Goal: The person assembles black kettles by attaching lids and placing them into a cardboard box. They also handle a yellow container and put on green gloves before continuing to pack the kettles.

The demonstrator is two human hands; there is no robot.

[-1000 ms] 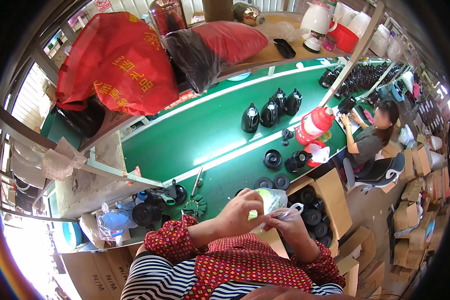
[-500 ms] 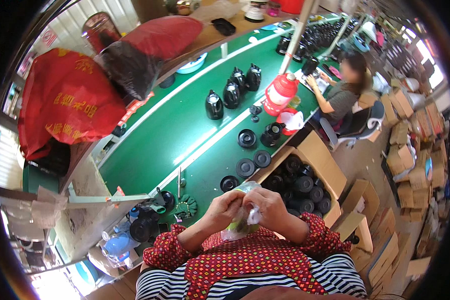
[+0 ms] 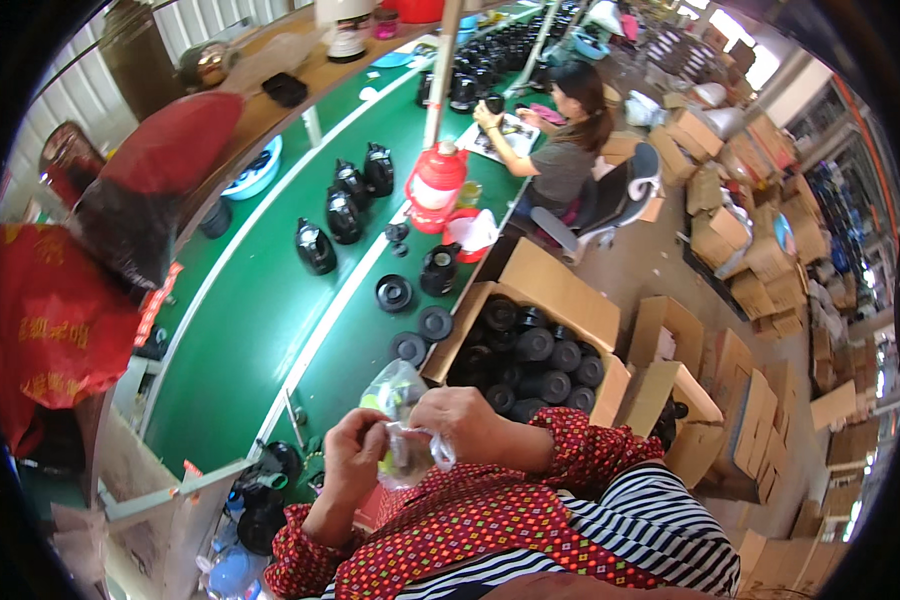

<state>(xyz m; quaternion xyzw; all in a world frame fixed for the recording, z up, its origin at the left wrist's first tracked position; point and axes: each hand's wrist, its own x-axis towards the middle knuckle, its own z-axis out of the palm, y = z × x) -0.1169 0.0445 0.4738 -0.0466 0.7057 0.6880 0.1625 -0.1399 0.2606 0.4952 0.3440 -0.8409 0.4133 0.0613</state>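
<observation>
A clear plastic bag (image 3: pixel 394 388) with something yellowish-green inside hangs between my hands, in front of my chest. My left hand (image 3: pixel 354 456) pinches the bag's gathered, twisted edge from the left. On the other side, the fingers of my right hand (image 3: pixel 462 424) are closed on the same twisted plastic, with a loose white end sticking out below them. What the bag holds is blurred by the film. Just beyond the bag, round black lids (image 3: pixel 407 348) lie on the green table (image 3: pixel 240 330).
An open carton (image 3: pixel 610 388) of black round parts stands right of my hands. Black jugs (image 3: pixel 315 247) and a red jug (image 3: pixel 435 190) stand on the table. Beyond, a seated person (image 3: pixel 560 150) handles a black part. Red bags (image 3: pixel 60 320) hang at left; cartons (image 3: pixel 740 400) crowd the right.
The view has swung to the right. My hands have drawn apart, stretching the bag's twisted edge between them, and the bag now shows more above my fingers.
</observation>
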